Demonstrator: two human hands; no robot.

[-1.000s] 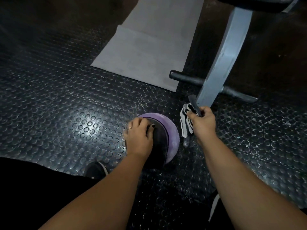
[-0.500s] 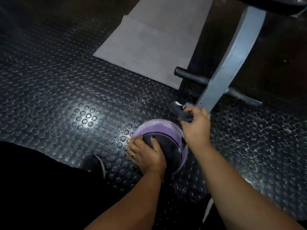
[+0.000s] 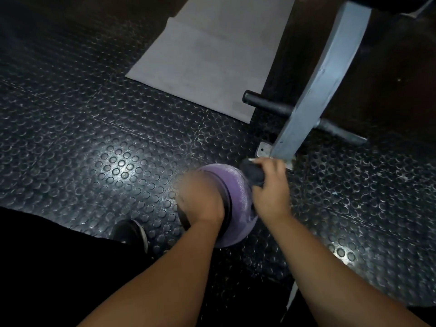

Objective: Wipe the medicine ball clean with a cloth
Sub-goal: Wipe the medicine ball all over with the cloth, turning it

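A purple medicine ball (image 3: 238, 199) with a black band sits on the studded rubber floor at the centre. My left hand (image 3: 200, 199) lies over its left side and covers much of the black part; the hand is blurred, so its finger pose is unclear. My right hand (image 3: 271, 187) grips a dark cloth (image 3: 253, 173) and presses it against the ball's upper right side. The underside of the ball is hidden.
A grey metal bench leg (image 3: 316, 90) with a black crossbar (image 3: 266, 106) stands just behind my right hand. A grey mat (image 3: 207, 62) lies further back. My dark shoe (image 3: 131, 232) is on the floor left of the ball.
The cloth went from hanging beside the ball to bunched against its upper right. My left hand shifted around the ball's left side, and the ball turned, showing more purple.
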